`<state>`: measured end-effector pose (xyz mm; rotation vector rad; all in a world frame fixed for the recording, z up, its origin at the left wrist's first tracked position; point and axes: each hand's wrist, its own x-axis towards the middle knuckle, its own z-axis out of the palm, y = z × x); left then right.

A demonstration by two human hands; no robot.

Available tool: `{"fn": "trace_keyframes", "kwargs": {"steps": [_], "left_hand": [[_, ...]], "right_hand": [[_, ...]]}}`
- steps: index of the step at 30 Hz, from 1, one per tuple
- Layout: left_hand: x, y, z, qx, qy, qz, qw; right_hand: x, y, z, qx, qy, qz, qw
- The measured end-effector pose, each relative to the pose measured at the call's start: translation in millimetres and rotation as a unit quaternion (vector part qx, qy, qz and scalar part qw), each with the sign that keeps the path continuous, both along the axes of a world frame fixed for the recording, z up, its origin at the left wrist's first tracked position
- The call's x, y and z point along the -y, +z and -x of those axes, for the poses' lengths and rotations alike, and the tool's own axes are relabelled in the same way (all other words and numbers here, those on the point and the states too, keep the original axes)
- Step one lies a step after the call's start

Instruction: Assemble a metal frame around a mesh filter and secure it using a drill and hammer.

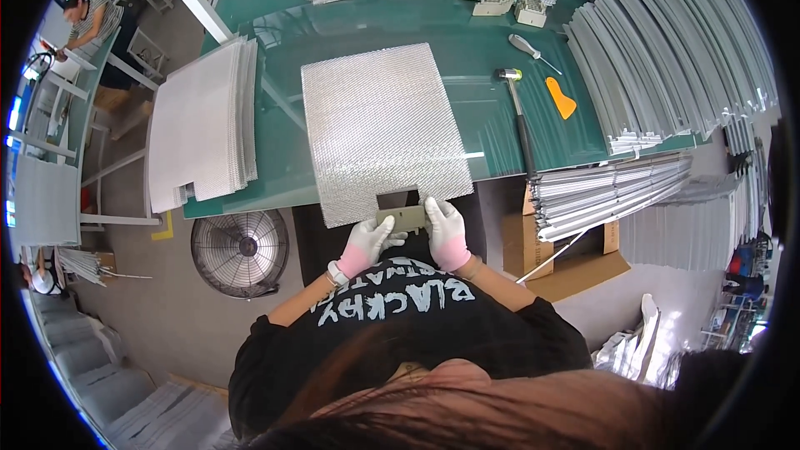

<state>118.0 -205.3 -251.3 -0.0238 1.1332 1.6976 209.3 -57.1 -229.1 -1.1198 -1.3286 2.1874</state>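
While the left hand (pixel 371 242) and right hand (pixel 447 232) pinch a small plate (pixel 404 218), a silvery sheet (pixel 383 125) overhangs the tabletop (pixel 279 29)

Where the near edge of the sheet is cut by a squarish notch, both hands hold the plate by its opposite ends. The left hand is nearly closed, its thumb laid over the plate's left end and its fingers curled below; the right hand is bent to match, thumb pressed at the right end, its other fingertips mostly hidden. Both wear thin white gloves with pink cuffs (pixel 452 254). The plate is a narrow, dull olive-grey bar, smooth and hard-looking – whether it is fastened to the sheet, I cannot tell.

The sheet has a fine, glinting, mesh-like texture and a broad, nearly rectangular outline. To its left lies a stack of similar pale sheets (pixel 200 121), also notched. The tabletop is glossy green (it throws back pale streaks of light). On its right side lie a mallet (pixel 521 117) with a dark handle and a yellow-tipped head, a flat orange scraper (pixel 560 98) with a curved outline, and a screwdriver (pixel 527 47) – pale grip, slim metal shaft. Beyond them, grey panels (pixel 667 46) stand in a tightly layered, ridged row.
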Motion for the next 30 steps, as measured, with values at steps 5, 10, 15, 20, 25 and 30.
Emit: {"fn": "trace_keyframes", "kwargs": {"steps": [5, 10, 15, 20, 25, 30], "left_hand": [[0.2, 2.1, 2.0, -0.037, -0.013, 0.025, 0.999], [-4.0, 0.6, -3.0, -0.02, 0.014, 0.022, 0.999], [-3.5, -0.6, 0.5, -0.023, -0.002, 0.012, 1.0], [-7.0, 0.6, -0.7, -0.004, -0.003, 0.005, 1.0], [-1.6, -0.3, -1.2, 0.053, -0.014, -0.1, 0.993], [14.1, 19.2, 15.5, 0.067, -0.065, -0.165, 0.982]], "right_hand": [[-0.5, -8.0, -2.4, 0.004, 0.012, -0.009, 1.0], [0.4, -18.0, -3.0, -0.061, -0.009, 0.085, 0.995], [-1.2, -23.3, -4.5, -0.124, -0.01, 0.159, 0.979], [-4.4, -23.7, -6.0, -0.17, -0.027, 0.236, 0.956], [-9.6, -29.3, -8.0, -0.132, 0.019, 0.202, 0.97], [-1.8, -17.9, -11.7, -0.056, 0.132, 0.091, 0.985]]}}
